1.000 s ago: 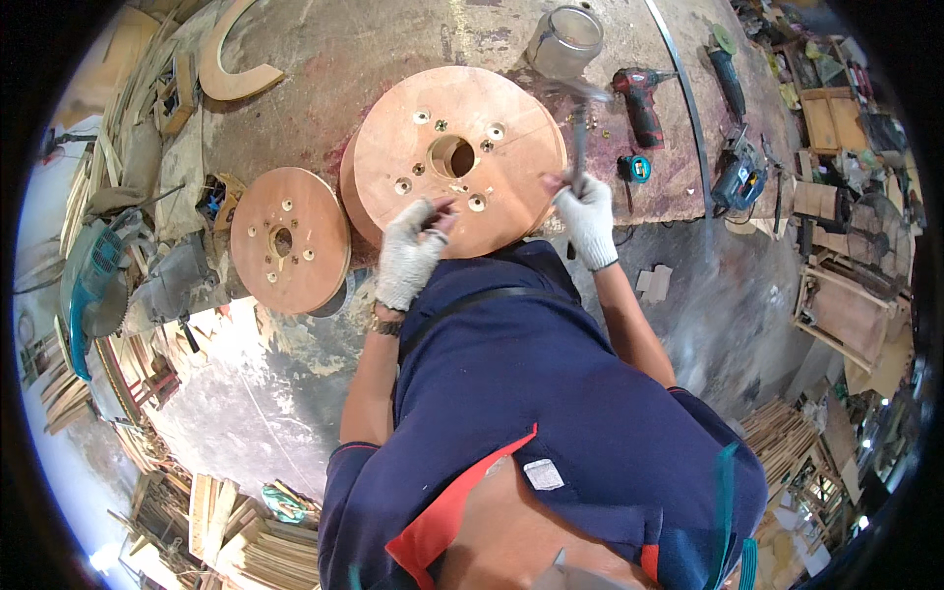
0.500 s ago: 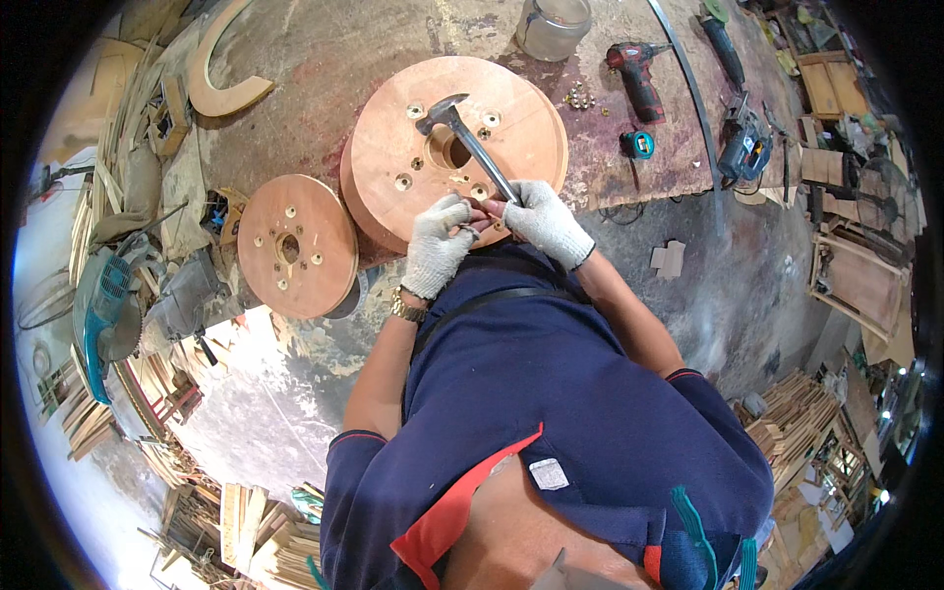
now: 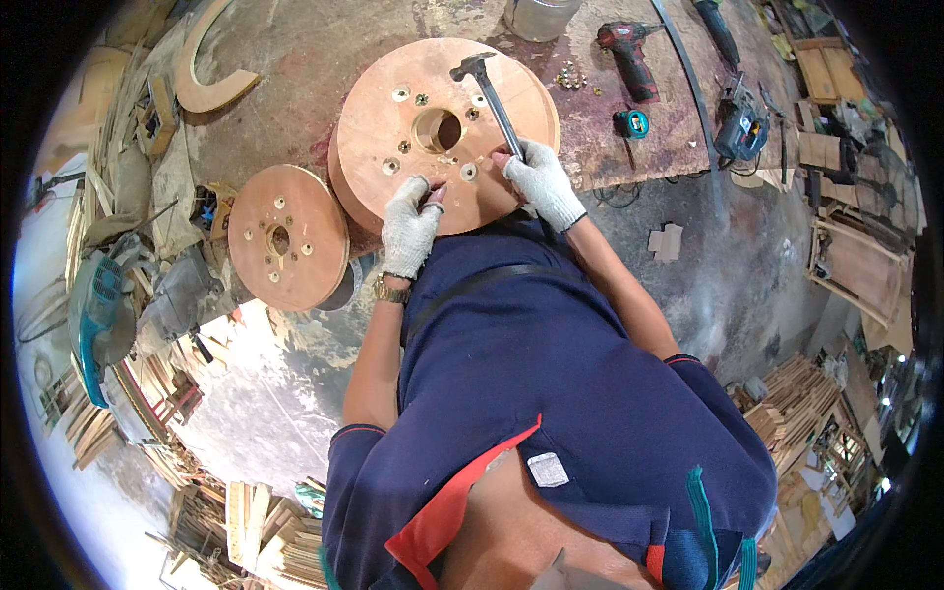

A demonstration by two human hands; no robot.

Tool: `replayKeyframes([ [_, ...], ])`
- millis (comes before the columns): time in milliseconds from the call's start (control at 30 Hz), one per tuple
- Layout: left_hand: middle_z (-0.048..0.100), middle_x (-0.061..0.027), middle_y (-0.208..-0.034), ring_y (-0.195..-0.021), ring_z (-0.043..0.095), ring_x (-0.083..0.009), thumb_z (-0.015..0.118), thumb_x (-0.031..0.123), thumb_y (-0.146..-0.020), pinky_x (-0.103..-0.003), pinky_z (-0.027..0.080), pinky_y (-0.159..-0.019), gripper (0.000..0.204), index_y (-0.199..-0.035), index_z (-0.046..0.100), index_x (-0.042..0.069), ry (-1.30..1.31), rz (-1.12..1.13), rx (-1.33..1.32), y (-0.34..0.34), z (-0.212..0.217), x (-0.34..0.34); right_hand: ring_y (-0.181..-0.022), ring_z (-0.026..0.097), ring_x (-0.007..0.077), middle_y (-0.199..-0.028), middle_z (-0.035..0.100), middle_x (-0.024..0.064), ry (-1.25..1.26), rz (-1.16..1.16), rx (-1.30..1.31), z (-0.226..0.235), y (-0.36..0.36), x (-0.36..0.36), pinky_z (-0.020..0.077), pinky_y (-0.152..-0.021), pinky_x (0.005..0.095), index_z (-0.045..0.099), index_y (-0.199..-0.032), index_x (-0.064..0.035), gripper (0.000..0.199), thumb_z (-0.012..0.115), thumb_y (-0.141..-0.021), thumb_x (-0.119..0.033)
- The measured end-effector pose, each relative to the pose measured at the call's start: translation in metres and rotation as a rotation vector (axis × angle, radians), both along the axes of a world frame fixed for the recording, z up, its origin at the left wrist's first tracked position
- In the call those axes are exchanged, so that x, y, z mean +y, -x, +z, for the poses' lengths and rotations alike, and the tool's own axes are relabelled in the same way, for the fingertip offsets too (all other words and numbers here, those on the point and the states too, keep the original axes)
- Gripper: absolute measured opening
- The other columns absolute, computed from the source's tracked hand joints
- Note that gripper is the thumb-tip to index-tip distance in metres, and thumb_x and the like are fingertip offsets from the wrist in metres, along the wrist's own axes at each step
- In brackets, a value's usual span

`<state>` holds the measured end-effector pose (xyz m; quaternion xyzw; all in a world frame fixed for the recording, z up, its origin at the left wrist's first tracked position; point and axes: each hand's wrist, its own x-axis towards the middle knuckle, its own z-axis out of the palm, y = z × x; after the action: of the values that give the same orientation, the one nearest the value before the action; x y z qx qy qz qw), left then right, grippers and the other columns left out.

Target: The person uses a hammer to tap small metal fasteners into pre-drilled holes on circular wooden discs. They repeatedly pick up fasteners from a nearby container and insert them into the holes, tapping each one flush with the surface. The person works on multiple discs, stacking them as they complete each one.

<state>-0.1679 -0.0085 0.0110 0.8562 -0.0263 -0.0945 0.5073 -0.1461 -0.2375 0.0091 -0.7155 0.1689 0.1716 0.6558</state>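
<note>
My right hand (image 3: 544,185), in a white knit glove with bare fingertips, is wrapped round the handle of a claw hammer (image 3: 502,118). The hammer's head points away over the far side of a large round wooden disc (image 3: 379,123) with a big centre hole and several small holes. Low at the disc's near left edge, my left hand (image 3: 411,228) is gloved alike, its thumb and fingers pinched together. Anything between those fingertips is too small to make out. Several of the disc's small holes have metal inserts seated in them.
A smaller wooden disc (image 3: 305,221) stands at the left. Farther right on the workbench (image 3: 295,59) lie small brass-coloured inserts (image 3: 568,76), a red-black cordless drill (image 3: 629,64), a teal tape measure (image 3: 631,124) and a jigsaw (image 3: 742,128). A clear jar (image 3: 541,15) is at the back.
My hands have drawn apart. The left has moved left along the disc's near edge; the right has moved right with the hammer, which has swung more upright away from the centre hole.
</note>
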Motion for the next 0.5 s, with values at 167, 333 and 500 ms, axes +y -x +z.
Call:
replayKeyframes([
  [167, 0.069, -0.0041, -0.089, -0.076, 0.059, -0.0074, 0.064, 0.011, -0.100, -0.024, 0.049, -0.067, 0.021, -0.114, 0.071, -0.003, 0.146, 0.084, 0.144, -0.004, -0.008, 0.004, -0.058, 0.051, 0.0070, -0.068, 0.058, -0.0017, 0.074, 0.047, -0.010, 0.000, -0.005, 0.001, 0.0391, -0.052, 0.0260, 0.071, -0.103, 0.0009, 0.024, 0.070, -0.095, -0.022],
  [333, 0.071, -0.0048, -0.093, -0.076, 0.063, -0.0080, 0.063, 0.014, -0.102, -0.022, 0.051, -0.066, 0.023, -0.119, 0.069, 0.000, 0.400, 0.241, 0.319, -0.006, -0.008, 0.008, -0.066, 0.056, 0.0101, -0.070, 0.062, 0.0023, 0.162, 0.108, -0.025, -0.005, -0.008, 0.000, 0.0459, -0.061, 0.0308, 0.072, -0.096, 0.0031, 0.032, 0.070, -0.092, -0.028],
  [500, 0.070, -0.0045, -0.088, -0.072, 0.063, -0.0086, 0.064, 0.015, -0.102, -0.022, 0.050, -0.064, 0.023, -0.118, 0.069, -0.001, 0.595, 0.337, 0.363, -0.011, -0.010, 0.017, -0.062, 0.054, 0.0109, -0.066, 0.060, 0.0031, 0.193, 0.147, -0.017, 0.001, -0.010, 0.003, 0.0450, -0.058, 0.0317, 0.071, -0.091, 0.0019, 0.034, 0.069, -0.093, -0.032],
])
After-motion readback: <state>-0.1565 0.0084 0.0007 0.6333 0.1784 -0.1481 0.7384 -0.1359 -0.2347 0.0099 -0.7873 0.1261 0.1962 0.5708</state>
